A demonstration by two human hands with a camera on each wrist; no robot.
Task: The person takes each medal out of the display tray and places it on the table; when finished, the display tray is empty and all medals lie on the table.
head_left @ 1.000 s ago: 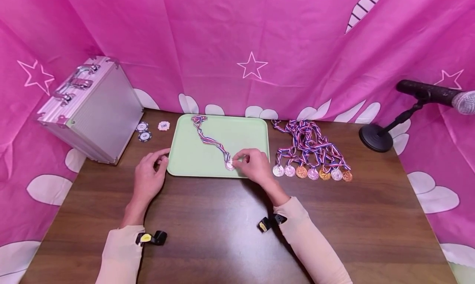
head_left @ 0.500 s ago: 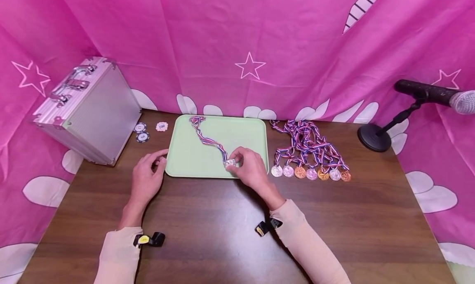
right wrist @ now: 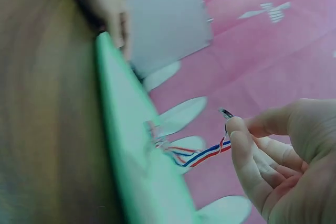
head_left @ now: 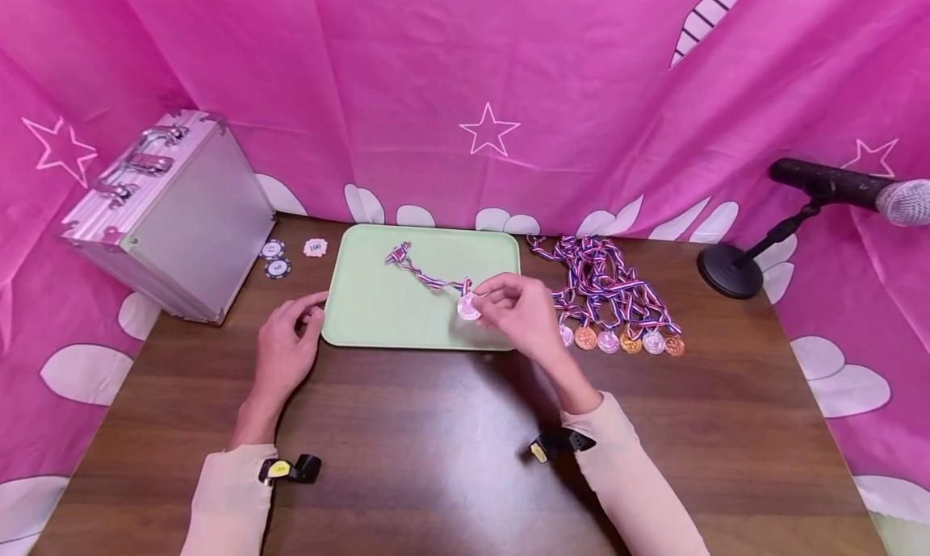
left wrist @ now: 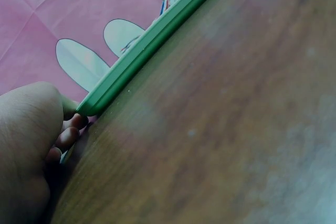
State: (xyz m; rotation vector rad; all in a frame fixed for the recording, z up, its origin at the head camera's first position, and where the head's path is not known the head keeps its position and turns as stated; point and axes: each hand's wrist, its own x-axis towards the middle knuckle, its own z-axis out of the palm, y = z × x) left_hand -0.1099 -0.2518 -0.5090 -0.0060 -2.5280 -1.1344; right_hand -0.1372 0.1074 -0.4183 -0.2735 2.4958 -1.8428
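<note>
My right hand [head_left: 519, 310] pinches a silver-coloured medal [head_left: 468, 307] between thumb and fingertips, lifted over the pale green tray [head_left: 392, 318]. From the medal a red, white and blue ribbon [head_left: 436, 283] trails back to the left, its bunched far end on the tray. In the right wrist view the medal [right wrist: 226, 114] shows edge-on at the fingertips, with the ribbon [right wrist: 207, 154] slanting down to the tray. My left hand [head_left: 286, 342] rests at the tray's left edge, index finger and thumb against it. The left wrist view has its fingers [left wrist: 67, 138] by the tray corner.
Right of the tray lie several medals [head_left: 608, 342] in a row, their ribbons [head_left: 599, 269] tangled behind them. A microphone on a stand [head_left: 730, 270] is at far right. A silver case [head_left: 196, 217] stands at left, near several poker chips [head_left: 278, 268]. A pink curtain [head_left: 407, 96] hangs behind.
My right hand has raised the medal off the tray and moved right, drawing the ribbon's far end along the tray toward it. The left hand stays at the tray's edge.
</note>
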